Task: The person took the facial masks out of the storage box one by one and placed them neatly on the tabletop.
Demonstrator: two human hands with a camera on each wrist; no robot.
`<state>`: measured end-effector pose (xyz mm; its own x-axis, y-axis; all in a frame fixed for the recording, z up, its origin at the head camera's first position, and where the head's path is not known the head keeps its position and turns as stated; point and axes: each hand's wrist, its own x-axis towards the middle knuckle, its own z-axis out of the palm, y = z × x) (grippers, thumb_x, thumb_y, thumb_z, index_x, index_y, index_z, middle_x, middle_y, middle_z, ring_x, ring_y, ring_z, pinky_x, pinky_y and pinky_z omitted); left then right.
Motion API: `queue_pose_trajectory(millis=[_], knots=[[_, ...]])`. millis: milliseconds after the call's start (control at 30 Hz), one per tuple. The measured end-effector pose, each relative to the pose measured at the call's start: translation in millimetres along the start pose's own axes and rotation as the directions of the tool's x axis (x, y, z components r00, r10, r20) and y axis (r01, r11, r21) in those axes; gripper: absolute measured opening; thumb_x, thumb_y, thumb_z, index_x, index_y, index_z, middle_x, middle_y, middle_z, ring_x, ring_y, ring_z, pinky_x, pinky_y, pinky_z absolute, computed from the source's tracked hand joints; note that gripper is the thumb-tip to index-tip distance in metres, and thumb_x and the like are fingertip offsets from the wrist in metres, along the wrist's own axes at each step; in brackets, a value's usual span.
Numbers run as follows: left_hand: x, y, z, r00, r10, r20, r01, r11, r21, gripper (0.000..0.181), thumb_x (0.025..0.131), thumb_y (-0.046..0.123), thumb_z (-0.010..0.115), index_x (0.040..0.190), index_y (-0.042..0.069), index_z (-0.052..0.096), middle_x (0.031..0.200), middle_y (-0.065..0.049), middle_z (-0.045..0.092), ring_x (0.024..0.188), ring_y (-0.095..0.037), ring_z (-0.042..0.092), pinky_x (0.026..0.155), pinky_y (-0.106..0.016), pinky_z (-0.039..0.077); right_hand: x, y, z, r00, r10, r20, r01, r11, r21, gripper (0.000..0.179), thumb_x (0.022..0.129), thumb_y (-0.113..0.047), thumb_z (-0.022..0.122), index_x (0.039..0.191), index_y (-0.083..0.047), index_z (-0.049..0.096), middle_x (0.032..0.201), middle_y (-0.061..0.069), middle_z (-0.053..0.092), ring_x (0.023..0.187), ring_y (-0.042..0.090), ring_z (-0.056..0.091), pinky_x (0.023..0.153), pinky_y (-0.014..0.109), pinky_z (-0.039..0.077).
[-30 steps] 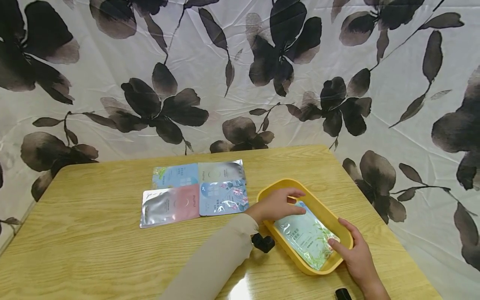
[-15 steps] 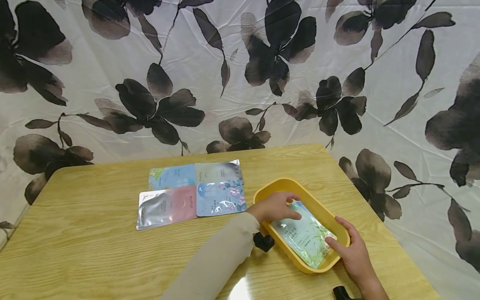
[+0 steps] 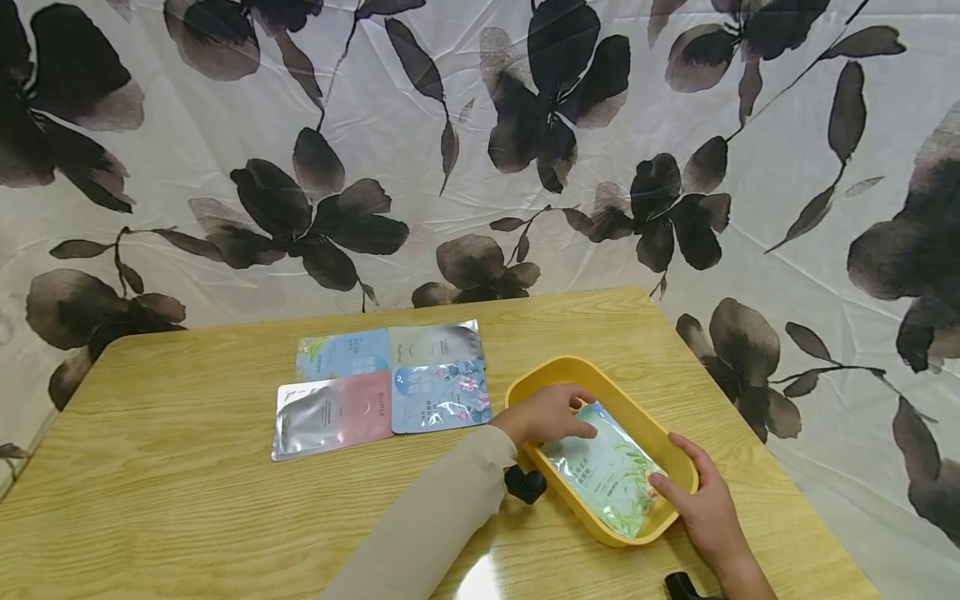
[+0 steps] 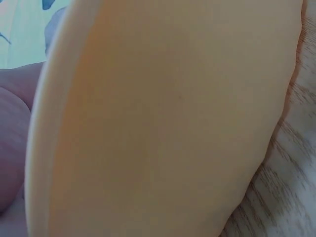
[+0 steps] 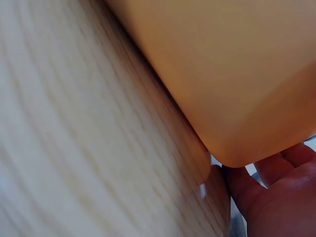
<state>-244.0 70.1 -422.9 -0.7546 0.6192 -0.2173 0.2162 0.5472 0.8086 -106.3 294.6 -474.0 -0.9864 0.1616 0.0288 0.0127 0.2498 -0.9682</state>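
Observation:
In the head view, a yellow tray (image 3: pixel 686 467) sits at the right of the table. Inside lies a pale green sheet mask packet (image 3: pixel 603 479) with a leaf print, turned at a slant. My left hand (image 3: pixel 547 414) reaches over the tray's left rim and pinches the packet's far end, thumb on its face and fingers at its edge. My right hand (image 3: pixel 712 504) grips the tray's near right end, thumb over the rim and fingers outside. In the right wrist view, its fingers (image 5: pixel 284 170) touch the tray's underside corner. The tray's wall (image 4: pixel 163 118) fills most of the left wrist view.
Several other mask packets lie edge to edge at mid-table, among them a silver and pink packet (image 3: pixel 333 415) and a blue floral packet (image 3: pixel 441 397). The wooden table (image 3: pixel 187 500) ends before a flower-printed cloth (image 3: pixel 450 167). Black wrist mounts show at both wrists.
The mask packet has slid a little leftward in the tray, away from my right thumb, together with my left hand. My right hand keeps its grip on the tray. The head view has shifted slightly.

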Motion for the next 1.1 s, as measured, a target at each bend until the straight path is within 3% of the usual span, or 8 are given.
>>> queue_pose_trajectory(millis=[367,500,767,933,1100], knots=[[-0.8,-1.3,-0.7,0.999,0.027,0.017,-0.026,0.999,-0.025,0.046,0.09,0.015,0.076,0.133,0.014,0.062,0.116,-0.005,0.063,0.102,-0.017,0.057,0.086,-0.029,0.05,-2.2,0.5,2.0,1.0,-0.01,-0.011,0.01,1.0,0.022,0.066,0.095,-0.005,0.068,0.148,0.006,0.031,0.144,0.031,0.036,0.104,-0.007,0.055,0.079,0.016,0.052],[-0.9,-1.1,-1.6,0.998,0.061,0.018,-0.06,0.998,-0.024,0.048,0.091,0.016,0.076,0.136,0.016,0.06,0.119,-0.002,0.061,0.102,-0.015,0.055,0.087,-0.028,0.047,-1.8,0.4,2.1,1.0,-0.018,-0.009,0.018,1.0,0.021,0.065,0.095,-0.005,0.067,0.148,0.006,0.031,0.144,0.03,0.036,0.104,-0.008,0.055,0.08,0.017,0.052],[-0.9,-1.8,-2.6,0.994,0.107,0.026,-0.104,0.989,-0.102,0.049,0.092,0.013,0.075,0.138,0.017,0.058,0.121,-0.001,0.059,0.104,-0.016,0.052,0.088,-0.028,0.045,-0.9,-1.1,1.2,1.0,-0.006,0.0,0.006,1.0,0.026,0.066,0.096,-0.002,0.066,0.15,0.006,0.029,0.147,0.031,0.033,0.105,-0.01,0.052,0.081,0.014,0.05],[-1.3,-2.4,-2.8,0.99,0.137,0.031,-0.134,0.986,-0.097,0.042,0.091,0.013,0.075,0.132,0.019,0.064,0.129,0.002,0.059,0.111,-0.013,0.052,0.095,-0.026,0.043,-0.3,-1.1,0.9,1.0,0.008,0.001,-0.008,1.0,0.022,0.067,0.096,-0.002,0.066,0.151,0.005,0.029,0.147,0.03,0.033,0.104,-0.01,0.052,0.08,0.014,0.05],[-0.5,-3.1,-4.7,0.981,0.181,0.067,-0.176,0.982,-0.063,0.031,0.091,0.017,0.076,0.121,0.019,0.073,0.124,0.008,0.064,0.112,-0.007,0.052,0.097,-0.023,0.041,-0.4,-1.9,0.9,1.0,0.02,0.001,-0.02,1.0,0.012,0.068,0.096,-0.004,0.067,0.151,0.005,0.029,0.147,0.029,0.034,0.104,-0.01,0.052,0.081,0.014,0.05]])
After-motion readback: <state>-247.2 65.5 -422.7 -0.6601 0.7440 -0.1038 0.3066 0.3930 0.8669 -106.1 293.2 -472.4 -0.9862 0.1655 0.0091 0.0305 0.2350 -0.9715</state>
